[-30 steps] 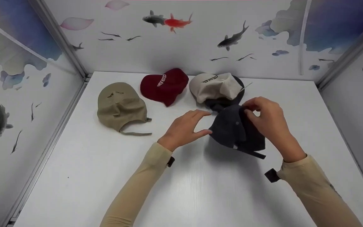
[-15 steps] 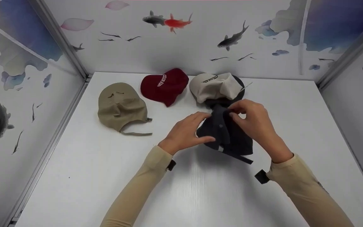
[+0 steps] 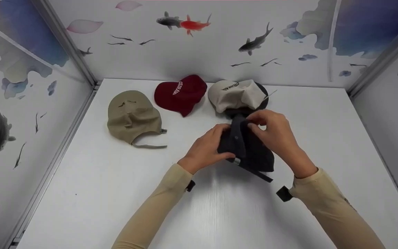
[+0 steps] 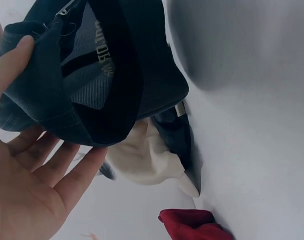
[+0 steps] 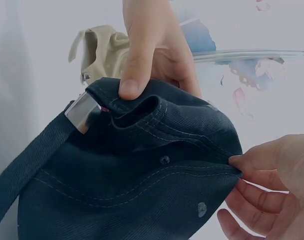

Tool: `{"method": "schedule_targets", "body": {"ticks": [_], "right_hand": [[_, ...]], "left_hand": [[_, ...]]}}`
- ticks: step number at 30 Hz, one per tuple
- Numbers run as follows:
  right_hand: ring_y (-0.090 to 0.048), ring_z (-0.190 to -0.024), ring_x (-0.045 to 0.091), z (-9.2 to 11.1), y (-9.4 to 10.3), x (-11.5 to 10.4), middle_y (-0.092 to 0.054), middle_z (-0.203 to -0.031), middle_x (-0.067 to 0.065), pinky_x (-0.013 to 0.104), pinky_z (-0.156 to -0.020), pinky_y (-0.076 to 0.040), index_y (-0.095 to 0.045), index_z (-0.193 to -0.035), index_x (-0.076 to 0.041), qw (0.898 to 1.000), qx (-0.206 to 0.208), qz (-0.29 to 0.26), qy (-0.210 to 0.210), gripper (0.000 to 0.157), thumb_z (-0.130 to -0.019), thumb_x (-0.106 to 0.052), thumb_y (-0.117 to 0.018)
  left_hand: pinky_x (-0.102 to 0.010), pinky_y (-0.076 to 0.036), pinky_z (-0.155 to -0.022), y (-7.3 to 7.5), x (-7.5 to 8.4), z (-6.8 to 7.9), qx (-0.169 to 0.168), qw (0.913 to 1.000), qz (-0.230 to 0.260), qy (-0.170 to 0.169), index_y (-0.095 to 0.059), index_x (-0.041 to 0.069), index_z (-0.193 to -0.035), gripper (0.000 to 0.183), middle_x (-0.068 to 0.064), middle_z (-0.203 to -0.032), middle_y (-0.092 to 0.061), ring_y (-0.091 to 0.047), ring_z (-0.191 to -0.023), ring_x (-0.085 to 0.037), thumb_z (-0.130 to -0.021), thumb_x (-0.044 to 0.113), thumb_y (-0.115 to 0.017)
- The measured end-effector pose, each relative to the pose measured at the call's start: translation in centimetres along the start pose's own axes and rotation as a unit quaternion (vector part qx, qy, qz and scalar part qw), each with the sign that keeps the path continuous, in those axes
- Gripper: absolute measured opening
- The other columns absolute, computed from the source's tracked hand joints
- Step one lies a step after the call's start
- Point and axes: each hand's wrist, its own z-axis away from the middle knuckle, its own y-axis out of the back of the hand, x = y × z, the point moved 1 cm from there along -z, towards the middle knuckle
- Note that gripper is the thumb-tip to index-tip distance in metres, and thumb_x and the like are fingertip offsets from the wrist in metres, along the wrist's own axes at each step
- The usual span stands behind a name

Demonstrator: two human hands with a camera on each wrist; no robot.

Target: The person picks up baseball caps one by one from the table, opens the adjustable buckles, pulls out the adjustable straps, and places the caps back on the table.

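Both hands hold a navy baseball cap (image 3: 259, 154) above the white table, right of the middle in the head view. My left hand (image 3: 207, 148) grips the cap's left side, its thumb (image 5: 134, 75) on the near face and its fingers behind. A fold runs across the crown (image 5: 186, 120) between the hands. At the far end of that fold, my right hand (image 3: 276, 136) pinches the cloth between thumb and fingers. The cap's back strap (image 3: 256, 173) hangs loose at the bottom, with a metal buckle (image 5: 83, 112) near the left thumb.
Along the back of the table (image 3: 92, 193) lie a red cap (image 3: 181, 95) and a beige cap (image 3: 231, 95) with a dark cap (image 3: 263, 91) partly beneath it. An olive cap (image 3: 133, 116) lies at left, strap undone. Printed panels (image 3: 199, 52) wall the table in.
The navy cap has moved left and turned, with its crown now folded inward. The left hand has gone from beside the cap to gripping it; the right hand has shifted left, still pinching.
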Motion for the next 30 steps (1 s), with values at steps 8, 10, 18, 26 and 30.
{"method": "schedule_targets", "body": {"ticks": [8,10,18,26,30], "right_hand": [[-0.069,-0.090,0.027,0.08,-0.03,0.13,-0.073,-0.096,0.013,0.046,-0.081,-0.058,-0.073,-0.101,-0.003,1.000,0.000,-0.009,-0.001,0.013,-0.089,0.000,-0.071],[-0.069,-0.090,0.027,0.09,-0.08,0.18,-0.073,-0.096,0.013,0.045,-0.081,-0.058,-0.073,-0.101,-0.003,1.000,0.001,-0.010,-0.001,0.012,-0.089,0.000,-0.071],[-0.070,-0.089,0.027,0.14,-0.05,0.18,-0.073,-0.097,0.013,0.046,-0.082,-0.058,-0.073,-0.102,-0.003,1.000,0.007,-0.017,-0.001,0.013,-0.090,0.000,-0.069],[-0.071,-0.093,0.023,0.28,0.04,0.62,-0.073,-0.100,0.011,0.041,-0.082,-0.059,-0.072,-0.104,-0.003,1.000,0.021,-0.020,0.007,0.014,-0.090,-0.003,-0.071],[-0.070,-0.092,0.023,0.53,0.04,0.43,-0.072,-0.101,0.011,0.040,-0.082,-0.059,-0.071,-0.106,-0.004,0.999,0.039,-0.018,0.018,0.015,-0.090,-0.006,-0.072]], "left_hand": [[-0.029,-0.045,-0.111,0.02,0.20,0.03,0.020,0.9986,-0.039,-0.031,-0.053,0.016,-0.123,0.044,0.003,-0.145,-0.049,-0.052,-0.133,-0.011,-0.089,0.033,-0.075],[-0.028,-0.046,-0.109,0.01,0.17,0.12,0.028,0.9980,-0.044,-0.037,-0.056,0.016,-0.118,0.037,0.003,-0.143,-0.051,-0.054,-0.130,-0.010,-0.090,0.031,-0.075],[-0.027,-0.052,-0.101,0.22,0.12,0.33,0.055,0.9973,-0.020,-0.045,-0.061,0.014,-0.103,0.014,0.003,-0.131,-0.061,-0.062,-0.120,-0.011,-0.095,0.021,-0.069],[-0.031,-0.053,-0.100,0.67,0.19,0.24,0.060,0.9958,0.067,-0.017,-0.061,0.012,-0.108,0.015,0.000,-0.125,-0.068,-0.064,-0.118,-0.014,-0.099,0.023,-0.064],[-0.033,-0.054,-0.095,0.89,0.13,0.24,0.064,0.9931,0.098,-0.004,-0.061,0.012,-0.112,0.019,-0.001,-0.120,-0.071,-0.066,-0.113,-0.014,-0.099,0.026,-0.062]]}}
